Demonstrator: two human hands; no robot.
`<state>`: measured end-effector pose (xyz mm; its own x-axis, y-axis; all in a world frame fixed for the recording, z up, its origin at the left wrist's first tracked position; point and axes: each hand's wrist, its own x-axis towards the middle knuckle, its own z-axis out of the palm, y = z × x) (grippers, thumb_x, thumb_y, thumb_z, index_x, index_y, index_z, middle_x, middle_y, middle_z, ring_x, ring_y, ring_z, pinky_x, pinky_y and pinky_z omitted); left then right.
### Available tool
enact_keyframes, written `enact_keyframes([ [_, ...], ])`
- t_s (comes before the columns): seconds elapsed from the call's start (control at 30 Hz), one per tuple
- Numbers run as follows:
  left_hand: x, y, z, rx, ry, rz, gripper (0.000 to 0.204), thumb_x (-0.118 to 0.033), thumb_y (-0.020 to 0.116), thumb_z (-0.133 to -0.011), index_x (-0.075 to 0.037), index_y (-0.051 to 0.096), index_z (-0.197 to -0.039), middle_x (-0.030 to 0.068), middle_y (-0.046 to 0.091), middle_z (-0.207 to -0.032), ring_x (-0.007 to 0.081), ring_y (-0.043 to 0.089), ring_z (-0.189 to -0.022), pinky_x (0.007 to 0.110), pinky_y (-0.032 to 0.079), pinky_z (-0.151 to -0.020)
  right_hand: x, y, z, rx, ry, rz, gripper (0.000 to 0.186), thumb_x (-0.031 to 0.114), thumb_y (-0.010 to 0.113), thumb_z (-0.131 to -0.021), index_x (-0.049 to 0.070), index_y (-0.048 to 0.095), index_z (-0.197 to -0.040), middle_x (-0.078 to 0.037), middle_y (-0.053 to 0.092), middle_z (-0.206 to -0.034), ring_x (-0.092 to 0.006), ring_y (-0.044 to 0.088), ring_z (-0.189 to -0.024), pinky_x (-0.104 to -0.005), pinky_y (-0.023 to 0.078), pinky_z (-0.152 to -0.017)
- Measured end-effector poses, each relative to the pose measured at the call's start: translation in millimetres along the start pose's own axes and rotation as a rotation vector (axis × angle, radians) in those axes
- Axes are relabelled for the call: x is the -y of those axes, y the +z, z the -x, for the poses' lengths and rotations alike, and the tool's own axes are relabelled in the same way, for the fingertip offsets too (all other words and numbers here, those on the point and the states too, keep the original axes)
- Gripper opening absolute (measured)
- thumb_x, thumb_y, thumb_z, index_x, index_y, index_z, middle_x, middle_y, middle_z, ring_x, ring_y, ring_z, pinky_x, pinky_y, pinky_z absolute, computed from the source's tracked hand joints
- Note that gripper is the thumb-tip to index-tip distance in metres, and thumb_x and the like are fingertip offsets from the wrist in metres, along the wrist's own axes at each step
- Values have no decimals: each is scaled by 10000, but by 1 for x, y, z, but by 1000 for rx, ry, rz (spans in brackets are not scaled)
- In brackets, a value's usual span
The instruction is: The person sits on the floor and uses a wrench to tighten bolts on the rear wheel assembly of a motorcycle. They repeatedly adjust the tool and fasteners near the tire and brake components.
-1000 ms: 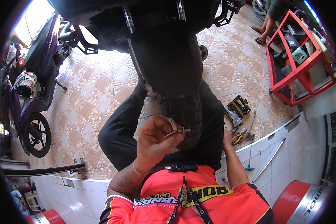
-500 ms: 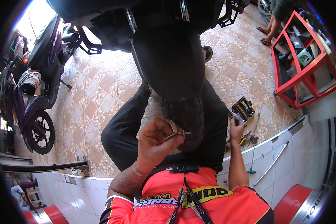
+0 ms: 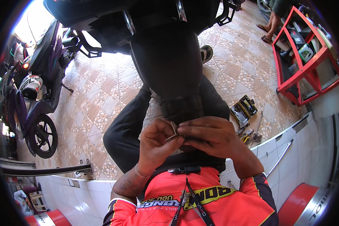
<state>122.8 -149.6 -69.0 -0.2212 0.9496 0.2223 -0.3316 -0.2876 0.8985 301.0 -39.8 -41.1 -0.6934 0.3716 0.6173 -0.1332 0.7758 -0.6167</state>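
Observation:
A small bent metal bracket (image 3: 174, 129) sits pinched between the thumb and fingers of my left hand (image 3: 154, 142), in front of my lap. My right hand (image 3: 214, 136) meets it from the right, its thumb and fingertips closed at the bracket's side. Those fingers cover the place where a short bolt stuck out of the bracket, so what they grip is hidden. Just beyond both hands are the black rear fender (image 3: 167, 64) and dark tyre (image 3: 181, 108) of a motorcycle, between my legs.
On the tiled floor at right lie an opened tool set (image 3: 243, 112) and yellow-handled pliers (image 3: 246, 136). A red metal cart (image 3: 309, 77) with bottles stands farther right, near another person's feet (image 3: 266, 33). A purple motorcycle (image 3: 39, 90) is parked at left. Behind me, a metal bar (image 3: 280, 158) lies on the white-tiled ledge.
My right hand has come from beside the tool set to the bracket and closed there, covering the bolt. My left hand keeps its hold in about the same spot.

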Motion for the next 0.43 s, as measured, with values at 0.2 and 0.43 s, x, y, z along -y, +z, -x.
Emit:
enact_keyframes([
  [0.2,0,0,-1,-13,-46,0,238,120,725,-879,-34,544,-900,30,600,-890,82,572,-814,243,451,-706,-5,3,9,-34,13,14,333,161,811,-850,126,749,-1176,-60,746,-1075,-247,744,-921,-352,609,-770],
  [0.43,4,2,-2,-40,-94,18,242,100,740,-877,-38,546,-918,31,606,-874,81,575,-804,241,453,-706,-7,2,12,-72,40,39,345,149,827,-829,127,754,-1165,-68,746,-1062,-257,743,-904,-345,606,-761],
])
